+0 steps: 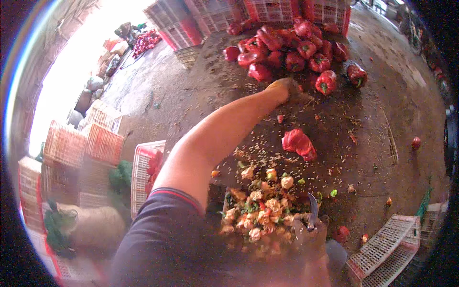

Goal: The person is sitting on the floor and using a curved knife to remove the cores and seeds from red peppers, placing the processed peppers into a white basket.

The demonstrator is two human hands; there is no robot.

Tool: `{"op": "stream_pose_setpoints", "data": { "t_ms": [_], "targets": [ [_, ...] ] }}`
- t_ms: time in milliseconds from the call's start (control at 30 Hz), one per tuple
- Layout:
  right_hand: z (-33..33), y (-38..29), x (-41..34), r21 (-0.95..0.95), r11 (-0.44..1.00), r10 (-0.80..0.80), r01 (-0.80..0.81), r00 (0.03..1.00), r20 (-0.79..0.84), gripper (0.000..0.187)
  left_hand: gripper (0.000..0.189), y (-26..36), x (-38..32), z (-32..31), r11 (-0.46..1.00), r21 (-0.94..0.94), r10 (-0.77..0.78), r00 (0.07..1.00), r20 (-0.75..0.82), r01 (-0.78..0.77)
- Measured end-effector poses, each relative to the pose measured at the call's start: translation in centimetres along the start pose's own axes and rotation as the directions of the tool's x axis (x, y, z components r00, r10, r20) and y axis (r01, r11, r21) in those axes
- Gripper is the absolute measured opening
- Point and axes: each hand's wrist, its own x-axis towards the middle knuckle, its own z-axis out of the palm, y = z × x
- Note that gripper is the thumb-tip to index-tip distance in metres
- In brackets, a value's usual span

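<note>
My left arm stretches forward, and my left hand (288,91), in a soiled glove, reaches to the near side of a heap of red bell peppers (276,46). Its fingers blur against the dark floor, so whether they grip anything is unclear. Low in the view, my right hand (310,229) is closed on a small curved knife (313,210), blade pointing up. Beside it lies a pile of pepper cores and seeds (265,215). A piece of red pepper (299,144) lies on the floor between the pile and the heap.
Plastic crates (215,16) are stacked behind the peppers. A crate with red pieces (138,179) stands left of my arm, with more crates (104,143) farther left. Another crate (385,247) lies tilted at lower right. Scattered seeds and a single red pepper (416,143) lie on the floor.
</note>
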Motion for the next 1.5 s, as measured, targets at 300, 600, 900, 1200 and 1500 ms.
{"op": "stream_pose_setpoints", "data": {
  "t_ms": [300,600,900,1200,1500],
  "targets": [
    [-5.1,1.7,0.6,0.12,0.993,0.01,-0.019,0.997,0.075,0.022,0.042,5.4,16.1,4.0,0.982,0.171,-0.091,0.992,0.093,0.074],
    [-6.2,3.7,-1.0,0.291,0.955,0.067,-0.062,0.998,-0.007,0.025,0.049,9.0,19.2,7.0,0.928,0.37,-0.016,0.989,0.144,-0.039],
    [-6.1,4.1,-3.1,0.368,0.924,0.167,-0.105,0.976,-0.141,0.028,0.058,16.3,10.0,9.0,0.844,0.486,0.193,0.973,0.123,-0.229],
    [-1.9,1.9,-4.1,0.52,0.852,0.152,-0.062,0.979,-0.132,0.032,0.044,11.0,-16.6,4.8,-0.649,-0.724,0.334,0.943,0.007,0.235],
    [4.1,-1.8,-4.8,0.512,0.854,0.185,-0.094,0.974,-0.13,0.034,0.06,8.9,-34.4,7.4,0.182,-0.966,-0.253,0.941,-0.225,-0.182]
  ]
}}
